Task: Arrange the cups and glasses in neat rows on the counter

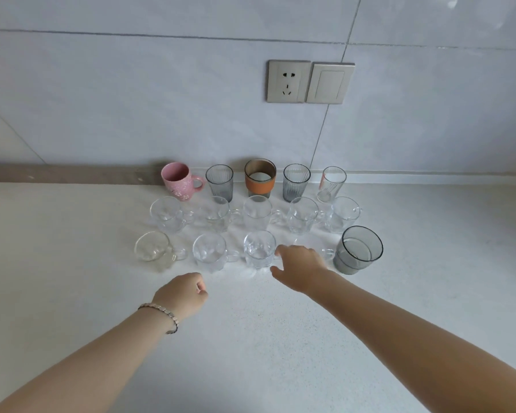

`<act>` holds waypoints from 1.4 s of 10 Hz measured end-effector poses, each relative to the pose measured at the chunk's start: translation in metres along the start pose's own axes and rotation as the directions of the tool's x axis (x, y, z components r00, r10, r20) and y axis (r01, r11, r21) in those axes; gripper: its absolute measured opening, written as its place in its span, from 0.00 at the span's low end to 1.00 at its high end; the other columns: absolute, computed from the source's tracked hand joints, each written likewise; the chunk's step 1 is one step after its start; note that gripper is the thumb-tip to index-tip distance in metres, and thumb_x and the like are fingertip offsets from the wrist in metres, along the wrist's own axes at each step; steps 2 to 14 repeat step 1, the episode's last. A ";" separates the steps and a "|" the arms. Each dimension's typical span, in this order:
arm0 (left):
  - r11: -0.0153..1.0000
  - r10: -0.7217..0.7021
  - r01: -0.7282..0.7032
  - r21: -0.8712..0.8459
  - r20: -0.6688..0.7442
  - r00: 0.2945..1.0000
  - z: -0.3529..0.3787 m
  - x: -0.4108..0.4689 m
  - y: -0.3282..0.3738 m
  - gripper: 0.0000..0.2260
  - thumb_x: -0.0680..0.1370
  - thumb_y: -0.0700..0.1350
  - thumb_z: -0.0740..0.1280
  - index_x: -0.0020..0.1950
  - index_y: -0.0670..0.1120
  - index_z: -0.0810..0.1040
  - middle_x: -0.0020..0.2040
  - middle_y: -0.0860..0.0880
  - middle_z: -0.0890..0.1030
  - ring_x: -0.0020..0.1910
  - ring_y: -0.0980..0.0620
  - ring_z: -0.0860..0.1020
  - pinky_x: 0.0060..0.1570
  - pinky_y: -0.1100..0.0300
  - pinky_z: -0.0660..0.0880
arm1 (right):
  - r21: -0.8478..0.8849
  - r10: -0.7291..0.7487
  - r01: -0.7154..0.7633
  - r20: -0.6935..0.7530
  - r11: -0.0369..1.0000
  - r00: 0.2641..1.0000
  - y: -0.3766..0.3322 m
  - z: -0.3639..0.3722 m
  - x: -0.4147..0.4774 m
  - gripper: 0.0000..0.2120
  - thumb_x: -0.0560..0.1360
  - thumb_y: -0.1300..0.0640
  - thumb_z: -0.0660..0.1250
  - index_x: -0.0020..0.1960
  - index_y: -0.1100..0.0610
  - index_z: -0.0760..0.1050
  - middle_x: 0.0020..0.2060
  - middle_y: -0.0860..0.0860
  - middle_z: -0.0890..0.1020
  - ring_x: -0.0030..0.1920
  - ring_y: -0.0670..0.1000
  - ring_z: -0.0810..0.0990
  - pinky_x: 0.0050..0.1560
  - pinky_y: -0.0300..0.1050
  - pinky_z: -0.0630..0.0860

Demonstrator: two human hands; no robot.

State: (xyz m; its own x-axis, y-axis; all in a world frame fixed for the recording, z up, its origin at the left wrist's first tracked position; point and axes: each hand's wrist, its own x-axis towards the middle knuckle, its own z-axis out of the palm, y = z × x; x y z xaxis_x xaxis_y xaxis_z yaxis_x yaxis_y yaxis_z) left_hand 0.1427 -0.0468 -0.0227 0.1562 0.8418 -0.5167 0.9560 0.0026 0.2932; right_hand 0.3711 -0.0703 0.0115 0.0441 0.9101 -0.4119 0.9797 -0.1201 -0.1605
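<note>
Cups and glasses (258, 211) stand in three rows on the tabletop (72, 263), the left grip (185, 293) curled and empty before them, the right grip (298, 266) covering a front-row clear mug (327, 251), hold unclear.

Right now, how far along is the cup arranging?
Nearly done. Back row, pink mug to clear tumbler, and the middle row of five clear mugs look lined up. The right hand covers the fourth front-row mug; grip unclear. Left hand holds nothing. Left: squaring the front row with the grey glass.
</note>
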 end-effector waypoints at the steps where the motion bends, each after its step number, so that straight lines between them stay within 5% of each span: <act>1: 0.998 0.057 -0.057 -0.014 -0.055 0.997 -0.030 -0.004 -0.015 0.09 0.75 0.45 0.60 0.35 0.54 0.67 0.45 0.53 0.77 0.46 0.51 0.77 0.43 0.61 0.69 | 0.071 0.083 -0.088 0.075 0.994 0.994 -0.026 -0.009 -0.005 0.19 0.77 0.50 0.60 0.65 0.55 0.70 0.61 0.53 0.77 0.61 0.55 0.76 0.59 0.47 0.73; 14: 0.998 0.057 -0.057 -0.014 -0.055 0.997 -0.030 -0.004 -0.015 0.09 0.75 0.45 0.60 0.35 0.54 0.67 0.45 0.53 0.77 0.46 0.51 0.77 0.43 0.61 0.69 | 0.071 0.083 -0.088 0.075 0.994 0.994 -0.026 -0.009 -0.005 0.19 0.77 0.50 0.60 0.65 0.55 0.70 0.61 0.53 0.77 0.61 0.55 0.76 0.59 0.47 0.73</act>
